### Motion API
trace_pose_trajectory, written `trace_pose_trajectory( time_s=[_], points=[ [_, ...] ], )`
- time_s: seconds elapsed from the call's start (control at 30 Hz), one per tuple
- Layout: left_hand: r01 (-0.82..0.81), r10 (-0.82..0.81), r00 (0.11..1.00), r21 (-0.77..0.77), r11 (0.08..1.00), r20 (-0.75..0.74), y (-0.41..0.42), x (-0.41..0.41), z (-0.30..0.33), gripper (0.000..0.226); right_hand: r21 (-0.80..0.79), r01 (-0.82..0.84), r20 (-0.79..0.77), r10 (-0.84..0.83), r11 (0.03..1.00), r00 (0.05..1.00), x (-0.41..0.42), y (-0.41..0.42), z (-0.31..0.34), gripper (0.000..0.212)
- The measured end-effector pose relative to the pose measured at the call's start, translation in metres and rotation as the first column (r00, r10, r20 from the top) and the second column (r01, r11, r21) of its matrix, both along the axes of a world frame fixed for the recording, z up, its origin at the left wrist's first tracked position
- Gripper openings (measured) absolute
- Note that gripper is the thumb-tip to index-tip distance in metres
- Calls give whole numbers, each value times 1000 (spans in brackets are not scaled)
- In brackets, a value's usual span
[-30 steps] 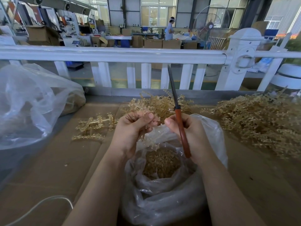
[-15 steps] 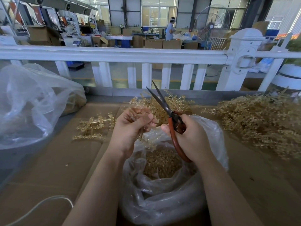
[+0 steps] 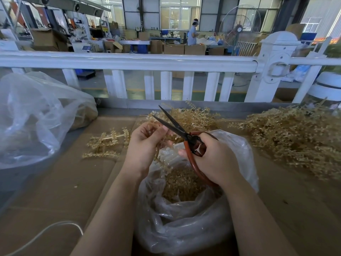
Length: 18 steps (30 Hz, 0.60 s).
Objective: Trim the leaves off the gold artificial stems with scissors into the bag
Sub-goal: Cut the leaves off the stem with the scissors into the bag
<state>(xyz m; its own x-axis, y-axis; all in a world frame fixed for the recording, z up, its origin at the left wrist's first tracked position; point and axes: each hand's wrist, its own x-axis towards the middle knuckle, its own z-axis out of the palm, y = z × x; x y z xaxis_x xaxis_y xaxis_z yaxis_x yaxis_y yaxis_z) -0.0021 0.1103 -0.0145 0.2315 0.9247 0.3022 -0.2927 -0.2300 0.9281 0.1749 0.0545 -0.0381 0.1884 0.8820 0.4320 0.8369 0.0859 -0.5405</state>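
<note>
At the bottom centre of the frame, a clear plastic bag [image 3: 184, 228] sits open on the cardboard-covered counter [image 3: 55, 191], with a heap of cut gold leaves [image 3: 182, 183] lying in its mouth. A white cable [image 3: 46, 231] curls across the lower left corner. Just above the bag's opening, the left hand [image 3: 145, 146] has its grip pinched around a gold stem [image 3: 162, 139], thumb pressed over the sprig, whose lower end hangs toward the bag. To its right, the right hand [image 3: 215, 159] has its grip curled through the orange-red handles of the scissors [image 3: 184, 133]; the dark blades are spread apart and point to the upper left, the lower blade passing just over the left thumb. Left of the hands, a few gold stems [image 3: 107, 143] lie flat on the counter. A loose tangle of stems [image 3: 191, 117] lies behind the hands, and a large pile of stems [image 3: 295, 137] fills the right of the frame. At the left edge lies a big crumpled clear bag [image 3: 36, 119]. Beyond the counter runs a white railing [image 3: 129, 61], and far behind it a person [image 3: 192, 34] stands in the workshop.
</note>
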Motion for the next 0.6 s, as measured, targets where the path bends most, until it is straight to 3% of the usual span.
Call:
trace_pose_trajectory(
  time_s=[0.3,0.5,0.6],
  points=[
    [-59,74,991,128,990,-116,2,-4,-2,12,-16,-2,57,3,1000,998,0,-1,2,62],
    [-32,40,997,113,993,-73,0,-6,0,2,12,14,65,-14,1000,998,-1,-2,2,60],
    [-21,27,998,104,994,-56,2,-6,-1,12,20,14,73,-15,1000,997,-1,-2,2,55]
  ],
)
